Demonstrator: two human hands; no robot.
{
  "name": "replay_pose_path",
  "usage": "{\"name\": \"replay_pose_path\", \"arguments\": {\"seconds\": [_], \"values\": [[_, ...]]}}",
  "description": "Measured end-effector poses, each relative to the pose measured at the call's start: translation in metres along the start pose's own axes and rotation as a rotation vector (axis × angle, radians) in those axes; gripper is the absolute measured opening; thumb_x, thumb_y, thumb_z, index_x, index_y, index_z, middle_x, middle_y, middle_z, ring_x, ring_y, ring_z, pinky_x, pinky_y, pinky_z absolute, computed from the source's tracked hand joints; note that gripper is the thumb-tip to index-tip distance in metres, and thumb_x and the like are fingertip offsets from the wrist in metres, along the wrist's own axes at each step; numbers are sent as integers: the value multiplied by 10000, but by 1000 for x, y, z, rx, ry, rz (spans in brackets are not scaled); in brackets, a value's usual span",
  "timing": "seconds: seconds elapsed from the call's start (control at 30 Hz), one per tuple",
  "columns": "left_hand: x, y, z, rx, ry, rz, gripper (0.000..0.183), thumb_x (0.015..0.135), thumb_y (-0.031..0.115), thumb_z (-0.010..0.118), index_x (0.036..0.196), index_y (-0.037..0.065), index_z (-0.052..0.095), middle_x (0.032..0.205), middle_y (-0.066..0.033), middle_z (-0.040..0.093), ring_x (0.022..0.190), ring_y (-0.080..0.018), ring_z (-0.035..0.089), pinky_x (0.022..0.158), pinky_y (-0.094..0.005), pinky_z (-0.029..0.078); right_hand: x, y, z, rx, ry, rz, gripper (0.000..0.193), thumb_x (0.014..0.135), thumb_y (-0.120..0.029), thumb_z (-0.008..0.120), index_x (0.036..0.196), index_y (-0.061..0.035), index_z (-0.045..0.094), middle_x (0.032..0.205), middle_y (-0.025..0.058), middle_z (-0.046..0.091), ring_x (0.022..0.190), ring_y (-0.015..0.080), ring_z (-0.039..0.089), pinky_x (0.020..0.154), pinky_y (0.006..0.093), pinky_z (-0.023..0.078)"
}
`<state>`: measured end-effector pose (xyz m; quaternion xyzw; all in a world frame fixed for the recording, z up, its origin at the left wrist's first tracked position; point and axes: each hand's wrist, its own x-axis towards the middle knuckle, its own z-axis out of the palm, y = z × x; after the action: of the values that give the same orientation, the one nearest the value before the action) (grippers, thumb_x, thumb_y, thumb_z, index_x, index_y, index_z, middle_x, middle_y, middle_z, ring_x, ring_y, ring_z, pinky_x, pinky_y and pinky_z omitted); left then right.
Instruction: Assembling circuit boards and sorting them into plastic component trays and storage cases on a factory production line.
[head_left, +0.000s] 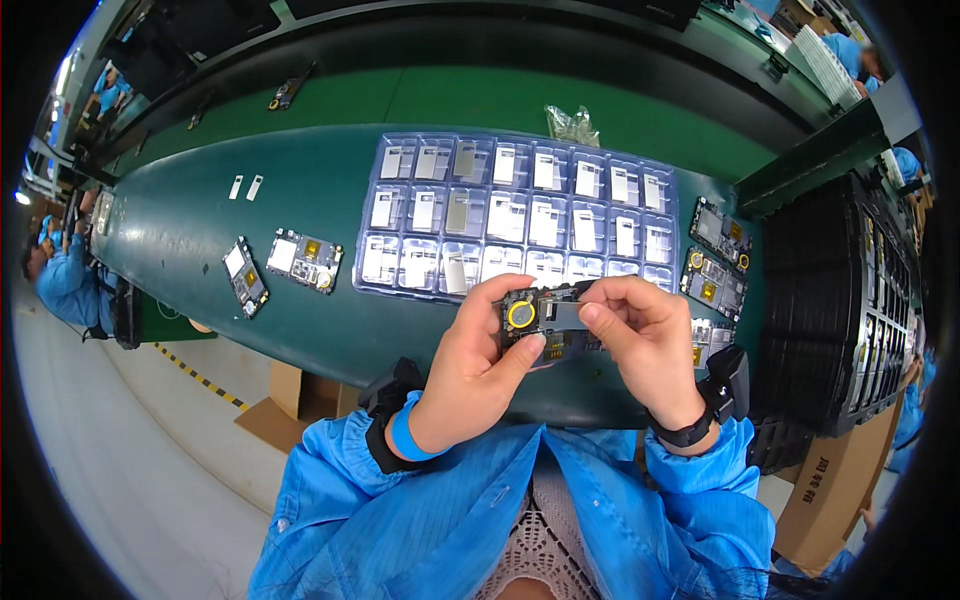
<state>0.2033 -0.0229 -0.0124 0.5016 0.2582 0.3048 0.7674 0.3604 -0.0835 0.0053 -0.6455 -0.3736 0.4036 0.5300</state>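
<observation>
My left hand (468, 352) is closed around one end of a small circuit board (516, 298), near a round part with a yellow ring. Between the thumb and fingers of my right hand (645, 338) is a thin silvery metal cover (566, 316), lying over the board's face. Whether the cover is seated or only touching, I cannot tell. Both hands are above the near edge of a clear plastic tray (367, 288), whose compartments hold metal covers like this one. Below my fingers, part of another circuit board (560, 347) shows.
Two circuit boards (303, 262) lie left of the tray, with two small metal pieces (255, 188) beyond them. More boards (713, 283) lie on the right, beside stacked black trays (800, 300). A plastic bag (572, 126) rests on the green belt (450, 100) behind.
</observation>
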Motion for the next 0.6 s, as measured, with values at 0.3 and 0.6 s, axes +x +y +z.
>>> {"name": "replay_pose_path", "arguments": {"seconds": [0.3,0.6], "values": [[-1,0,1,-14,-12,-3,441,847,-73,469,1242,8,289,1084,-120,506,1006,-147,508,858,-290,465,-1,-2,1,-45,23,10,42,779,-13,622,804,21,621,625,-8,571,568,23,478,509,181,390],[-1,0,2,11,-12,-10,435,847,-74,468,1238,-1,291,1107,-124,497,1021,-147,499,863,-280,449,-1,5,2,-30,43,-4,52,773,-19,629,807,20,624,619,-3,564,542,23,462,482,186,375]]}}
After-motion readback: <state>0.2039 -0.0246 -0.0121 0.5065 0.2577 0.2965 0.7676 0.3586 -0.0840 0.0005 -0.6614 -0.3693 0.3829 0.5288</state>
